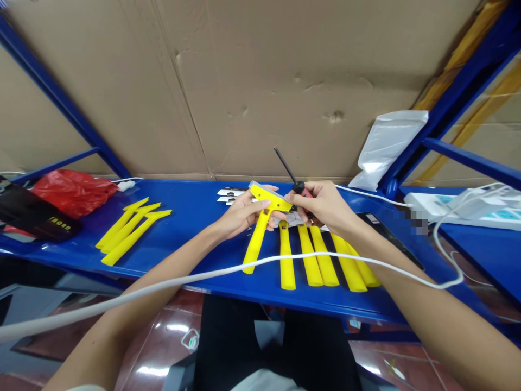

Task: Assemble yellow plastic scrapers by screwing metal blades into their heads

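Note:
Held up over the blue table [183,228] is a yellow scraper [256,244], its wide head tilted and showing small dark screws. My left hand [239,214] grips it at the head, thumb on the face. My right hand [328,202] is closed around a screwdriver [286,164] with a red and black handle, its dark shaft pointing up and left. The right thumb and fingertips also meet the right end of the scraper head. Several yellow handles [287,263] lie in a row below my right hand, their upper ends partly hidden.
Three yellow scrapers [132,233] lie at left, near a red plastic bag [75,190] and a black case [36,212]. Black-and-white pieces [228,192] lie behind my left hand. A white cable [228,271] crosses in front. A power strip [459,212] sits right.

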The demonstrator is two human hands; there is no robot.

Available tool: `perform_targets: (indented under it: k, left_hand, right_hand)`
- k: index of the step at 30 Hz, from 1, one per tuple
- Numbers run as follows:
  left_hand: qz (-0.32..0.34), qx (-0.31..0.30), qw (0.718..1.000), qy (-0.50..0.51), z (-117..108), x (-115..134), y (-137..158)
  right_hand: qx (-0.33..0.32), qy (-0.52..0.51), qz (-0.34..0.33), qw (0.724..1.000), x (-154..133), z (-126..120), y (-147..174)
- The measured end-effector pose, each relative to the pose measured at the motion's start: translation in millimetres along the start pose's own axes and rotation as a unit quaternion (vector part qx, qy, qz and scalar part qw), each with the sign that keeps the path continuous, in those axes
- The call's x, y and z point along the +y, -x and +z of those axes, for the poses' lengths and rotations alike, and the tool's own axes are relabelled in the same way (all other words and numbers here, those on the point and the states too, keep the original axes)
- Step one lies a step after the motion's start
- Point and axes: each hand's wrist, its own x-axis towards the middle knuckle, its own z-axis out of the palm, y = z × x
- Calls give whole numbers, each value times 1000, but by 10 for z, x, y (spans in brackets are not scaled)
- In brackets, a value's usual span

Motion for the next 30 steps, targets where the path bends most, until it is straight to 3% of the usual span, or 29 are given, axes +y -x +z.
perform_targets:
  k: [13,30]
  left_hand:
    - [-12,-27,1000,10,-16,4,1]
    - [-1,-28,1000,12,-27,-33,-12]
  right_hand:
    - [-41,26,16,999,-47,-56,20]
    - [-30,-5,40,999,-30,-24,-2]
